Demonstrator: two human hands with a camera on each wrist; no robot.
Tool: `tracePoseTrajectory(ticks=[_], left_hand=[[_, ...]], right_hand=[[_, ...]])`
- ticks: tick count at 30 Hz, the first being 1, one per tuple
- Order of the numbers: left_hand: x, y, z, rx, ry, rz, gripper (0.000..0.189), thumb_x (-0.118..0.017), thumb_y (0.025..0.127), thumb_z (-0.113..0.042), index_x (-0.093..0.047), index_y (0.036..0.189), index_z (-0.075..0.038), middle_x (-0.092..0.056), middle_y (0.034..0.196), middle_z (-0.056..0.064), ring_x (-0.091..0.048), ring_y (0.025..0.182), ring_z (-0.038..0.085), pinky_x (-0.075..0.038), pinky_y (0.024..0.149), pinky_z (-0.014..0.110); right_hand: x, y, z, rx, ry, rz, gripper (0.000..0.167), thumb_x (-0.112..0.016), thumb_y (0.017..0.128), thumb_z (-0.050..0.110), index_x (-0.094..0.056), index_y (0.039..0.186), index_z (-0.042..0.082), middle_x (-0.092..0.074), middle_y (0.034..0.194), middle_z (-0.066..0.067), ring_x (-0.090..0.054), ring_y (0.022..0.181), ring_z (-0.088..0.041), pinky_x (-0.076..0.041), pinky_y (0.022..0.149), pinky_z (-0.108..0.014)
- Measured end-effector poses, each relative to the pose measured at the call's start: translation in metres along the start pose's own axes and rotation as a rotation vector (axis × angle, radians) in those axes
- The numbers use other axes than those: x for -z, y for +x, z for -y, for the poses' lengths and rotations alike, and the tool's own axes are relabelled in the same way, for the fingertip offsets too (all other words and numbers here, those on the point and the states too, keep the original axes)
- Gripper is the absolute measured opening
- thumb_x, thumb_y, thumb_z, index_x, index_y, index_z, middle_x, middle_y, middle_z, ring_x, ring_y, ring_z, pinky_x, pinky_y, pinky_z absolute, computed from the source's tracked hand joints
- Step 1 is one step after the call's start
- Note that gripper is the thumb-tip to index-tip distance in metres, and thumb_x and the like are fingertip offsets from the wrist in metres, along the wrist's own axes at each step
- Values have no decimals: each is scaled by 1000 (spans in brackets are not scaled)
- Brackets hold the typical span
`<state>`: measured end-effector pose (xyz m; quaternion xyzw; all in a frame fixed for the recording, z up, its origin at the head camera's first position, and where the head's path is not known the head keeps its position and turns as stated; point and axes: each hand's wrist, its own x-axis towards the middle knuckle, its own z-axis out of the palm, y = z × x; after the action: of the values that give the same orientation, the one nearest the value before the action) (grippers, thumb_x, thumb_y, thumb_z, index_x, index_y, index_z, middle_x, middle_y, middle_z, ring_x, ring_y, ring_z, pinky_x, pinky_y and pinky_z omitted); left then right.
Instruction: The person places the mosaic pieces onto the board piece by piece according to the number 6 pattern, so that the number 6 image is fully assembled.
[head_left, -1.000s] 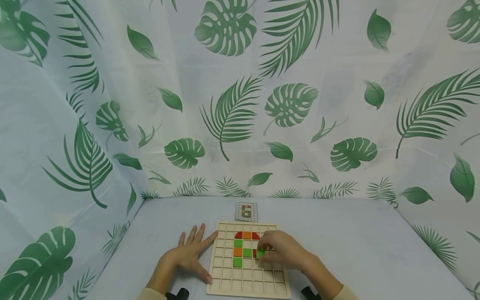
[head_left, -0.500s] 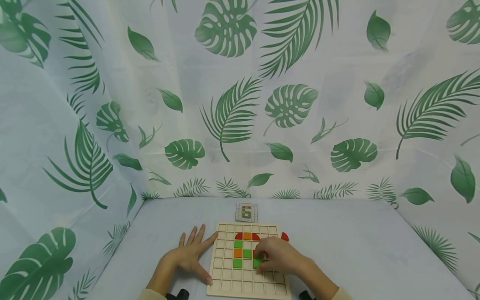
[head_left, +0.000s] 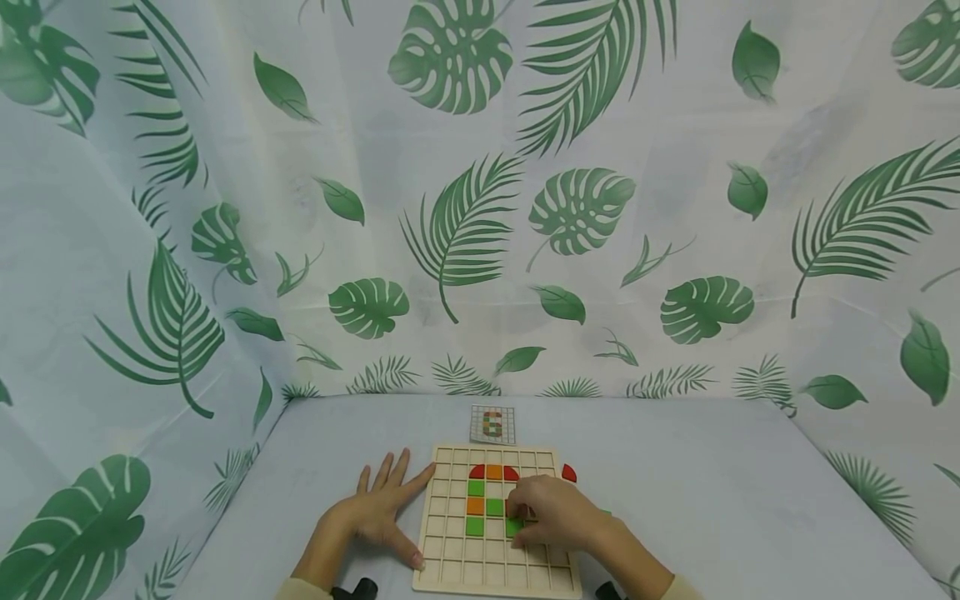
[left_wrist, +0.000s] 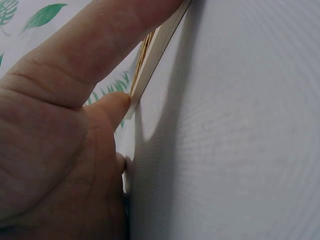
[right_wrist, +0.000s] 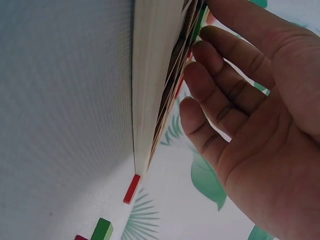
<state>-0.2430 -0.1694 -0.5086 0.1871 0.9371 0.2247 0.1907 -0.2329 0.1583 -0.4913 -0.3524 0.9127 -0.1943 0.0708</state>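
A wooden grid board (head_left: 453,572) lies on the table with red, orange and green tiles in its cells. With curled fingers, my right hand (head_left: 561,515) pinches a green tile (head_left: 513,527) at a cell right of centre. Its fingers cover part of a red tile just above. In the right wrist view, the fingertips meet a green edge (right_wrist: 201,21) at the board's surface. My left hand (head_left: 375,512) is spread at the board's left side, thumb and index finger touching its edge. The left wrist view shows this board edge (left_wrist: 155,57) from low down.
A small pattern card (head_left: 492,424) lies behind the board. Past its right edge is a loose red quarter-round piece (head_left: 569,473). The right wrist view shows a green block (right_wrist: 102,230) beside the board. Leaf-printed cloth (head_left: 465,233) encloses the table.
My right hand has brought the green tile slightly toward me, into the cell below the red tile. The loose red piece at the right has come into view. My left hand stays put.
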Motion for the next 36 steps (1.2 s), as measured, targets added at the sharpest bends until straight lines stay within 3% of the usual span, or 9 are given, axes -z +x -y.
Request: tracePoseTrajectory(ticks=[5,11,21,29,36], left_hand=[[0,0,0,-4,0,-2,136,-96,54,-65,-24,166,-34,4,175,22,12,160,47,9,120,77],[0,1,-1,1,2,-3,136,-96,54,-64,-24,166,-33,3,175,22,11,160,48,9,120,77],[-2,2,1,13,14,-2,137,-95,54,-65,-23,166,-34,4,175,22,13,160,47,10,120,76],[-1,2,2,14,2,1,137,-96,54,-64,-24,166,-34,4,175,21,13,160,47,10,120,76],[-2,3,2,11,1,1,137,-95,54,-65,-23,166,-35,5,175,21,13,160,47,10,120,76]], right_hand=[[1,-2,1,7,12,-10,26,-91,79,37,-77,95,21,-67,90,16,-50,76,2,-49,70,-20],[9,-11,-6,-14,114,-52,21,-90,81,32,-78,95,22,-67,91,15,-56,79,-2,-50,70,-21],[33,-42,-37,-92,178,-94,23,-87,84,30,-77,102,20,-68,98,11,-60,89,-9,-53,75,-27],[49,-72,-63,-154,273,-41,29,-88,83,24,-77,110,20,-71,105,5,-62,92,-14,-53,75,-28],[58,-91,-78,-145,360,-2,32,-89,81,19,-76,111,16,-73,108,0,-66,90,-13,-56,73,-26]])
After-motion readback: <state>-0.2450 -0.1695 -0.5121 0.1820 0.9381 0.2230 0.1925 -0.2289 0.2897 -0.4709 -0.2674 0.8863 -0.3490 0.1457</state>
